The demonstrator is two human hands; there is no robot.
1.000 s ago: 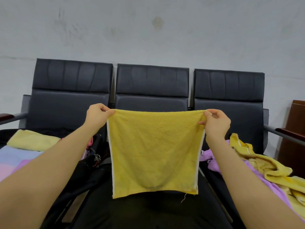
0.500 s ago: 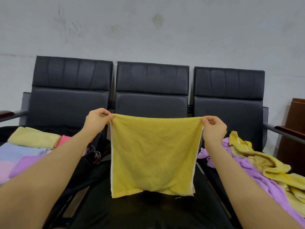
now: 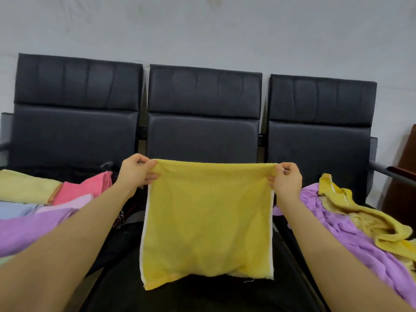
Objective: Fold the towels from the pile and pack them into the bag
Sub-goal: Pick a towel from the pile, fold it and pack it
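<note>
A yellow towel [image 3: 207, 219] hangs spread out above the middle seat, folded double, its lower edge near the seat. My left hand [image 3: 135, 173] pinches its top left corner and my right hand [image 3: 287, 180] pinches its top right corner. On the right seat lies the loose pile: a purple towel [image 3: 342, 230] with yellow towels [image 3: 369, 219] on top. On the left seat sit folded towels: pale yellow [image 3: 24, 185], pink [image 3: 87, 185], light blue [image 3: 13, 210] and purple [image 3: 29, 228]. A black bag [image 3: 126, 212] lies partly hidden behind my left forearm.
A row of three black padded seats [image 3: 202, 109] stands against a grey wall. A metal armrest [image 3: 387, 172] sticks out at the right end, with a dark brown wooden cabinet [image 3: 405, 176] beyond it.
Both hands have lowered the yellow towel towards the middle seat. My view has tipped down, so more of the folded towels on the left shows.
</note>
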